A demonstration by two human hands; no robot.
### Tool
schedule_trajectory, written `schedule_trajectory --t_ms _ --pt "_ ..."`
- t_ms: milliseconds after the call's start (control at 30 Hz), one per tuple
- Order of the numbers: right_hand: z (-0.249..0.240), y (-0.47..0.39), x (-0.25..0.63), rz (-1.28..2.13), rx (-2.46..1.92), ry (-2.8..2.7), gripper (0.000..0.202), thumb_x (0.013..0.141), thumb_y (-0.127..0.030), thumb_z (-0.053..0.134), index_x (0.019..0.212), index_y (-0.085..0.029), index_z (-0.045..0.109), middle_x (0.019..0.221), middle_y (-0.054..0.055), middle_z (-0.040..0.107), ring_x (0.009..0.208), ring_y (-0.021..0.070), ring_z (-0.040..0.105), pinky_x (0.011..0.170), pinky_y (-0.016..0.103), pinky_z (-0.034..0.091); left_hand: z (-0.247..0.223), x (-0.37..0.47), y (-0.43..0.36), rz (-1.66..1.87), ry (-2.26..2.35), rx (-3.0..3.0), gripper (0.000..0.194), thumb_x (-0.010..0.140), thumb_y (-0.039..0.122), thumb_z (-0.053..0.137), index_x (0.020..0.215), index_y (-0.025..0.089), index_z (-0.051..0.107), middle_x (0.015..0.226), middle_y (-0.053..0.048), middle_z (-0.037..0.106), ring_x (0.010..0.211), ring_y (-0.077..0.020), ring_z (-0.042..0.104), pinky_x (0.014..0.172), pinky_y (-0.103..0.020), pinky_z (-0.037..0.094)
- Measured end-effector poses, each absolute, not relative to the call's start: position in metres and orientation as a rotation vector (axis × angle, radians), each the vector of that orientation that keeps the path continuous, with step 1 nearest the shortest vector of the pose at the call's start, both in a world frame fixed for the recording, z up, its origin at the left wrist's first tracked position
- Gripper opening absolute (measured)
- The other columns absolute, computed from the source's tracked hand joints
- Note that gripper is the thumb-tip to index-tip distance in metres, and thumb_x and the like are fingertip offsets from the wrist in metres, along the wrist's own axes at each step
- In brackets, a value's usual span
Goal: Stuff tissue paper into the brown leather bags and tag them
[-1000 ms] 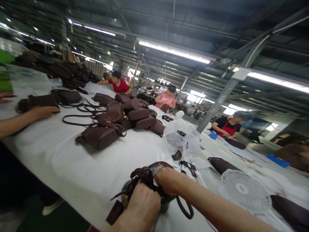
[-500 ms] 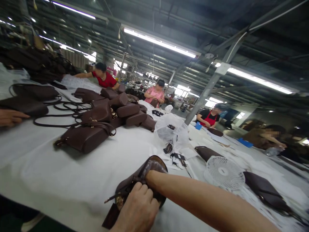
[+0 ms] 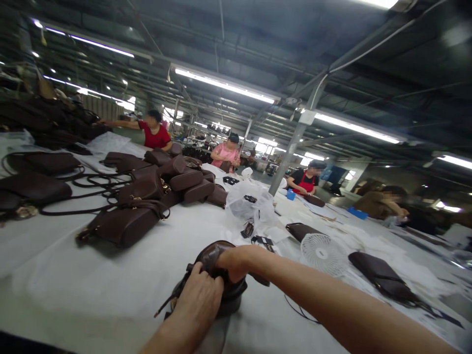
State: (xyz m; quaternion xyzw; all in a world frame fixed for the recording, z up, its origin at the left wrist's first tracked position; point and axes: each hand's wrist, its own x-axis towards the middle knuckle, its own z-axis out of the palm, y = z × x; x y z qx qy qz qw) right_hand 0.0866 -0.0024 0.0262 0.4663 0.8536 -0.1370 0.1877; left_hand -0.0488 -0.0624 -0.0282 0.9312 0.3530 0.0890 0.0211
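In front of me on the white-covered table is a dark brown handbag (image 3: 232,301), its mouth facing up toward me. My left hand (image 3: 201,292) grips the near edge of that opening, fingers bent over the rim. Reaching in from the right, my right hand (image 3: 236,263) has its fingers inside the bag, where they are hidden. A thin dark cord with a tip (image 3: 164,306) sticks out at the bag's left side. Whether the right hand holds anything inside cannot be seen.
A heap of brown handbags (image 3: 138,221) with straps lies to the left. Beyond are clear plastic wrap (image 3: 239,201), black tags (image 3: 248,229) and a white fan (image 3: 320,253). Another brown bag (image 3: 379,275) lies at right. Several people work across the table.
My right hand has come partly out of the bag, so its back now shows. My left hand stays on the rim. Another person's hand at the far left has gone from view.
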Motion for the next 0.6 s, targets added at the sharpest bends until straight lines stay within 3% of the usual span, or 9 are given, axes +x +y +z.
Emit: schedule_trajectory --t_ms 167,300,400,500,600 --pt "0.063 -0.033 0.104 -0.191 1.378 2.390 0.023 0.065 -0.006 0.060 0.081 -0.015 0.073 0.078 0.008 0.071 0.075 0.0238 0.066 0.061 0.029 0.047 -0.021 -0.060 -0.057 0.359 1.008 2.792 0.017 0.084 0.019 0.052 0.097 0.013 0.061 0.092 -0.013 0.071 0.091 -0.0281 0.065 0.097 -0.049 0.033" --pt "0.069 -0.032 0.120 -0.738 1.609 2.827 0.019 0.073 -0.011 0.058 0.088 -0.017 0.069 0.083 0.000 0.070 0.078 0.0146 0.063 0.070 0.022 0.048 -0.017 -0.060 -0.055 0.363 0.987 2.783 0.015 0.087 0.020 0.050 0.091 0.015 0.062 0.091 -0.011 0.072 0.090 -0.0262 0.066 0.098 -0.049 0.034" --pt "0.064 -0.025 0.125 -1.083 1.634 2.917 0.018 0.071 -0.011 0.060 0.087 -0.015 0.066 0.079 -0.002 0.068 0.073 0.0121 0.061 0.068 0.021 0.047 -0.015 -0.056 -0.054 0.377 0.998 2.784 0.016 0.087 0.019 0.049 0.093 0.015 0.063 0.093 -0.011 0.072 0.094 -0.0263 0.066 0.099 -0.050 0.033" --pt "0.063 -0.023 0.121 -1.026 1.502 2.930 0.030 0.066 -0.004 0.057 0.092 -0.017 0.066 0.083 -0.003 0.068 0.076 0.0116 0.060 0.071 0.020 0.046 -0.010 -0.058 -0.053 0.455 0.957 2.743 0.012 0.084 0.022 0.054 0.088 0.016 0.064 0.094 -0.009 0.072 0.096 -0.0256 0.064 0.100 -0.047 0.033" --pt "0.072 -0.025 0.116 -0.770 1.479 3.004 0.038 0.064 -0.002 0.055 0.097 -0.018 0.065 0.084 -0.004 0.069 0.077 0.0120 0.061 0.069 0.019 0.045 -0.001 -0.066 -0.051 0.654 0.982 2.579 0.015 0.086 0.024 0.050 0.076 0.019 0.059 0.083 -0.003 0.069 0.085 -0.0202 0.062 0.084 -0.034 0.043"
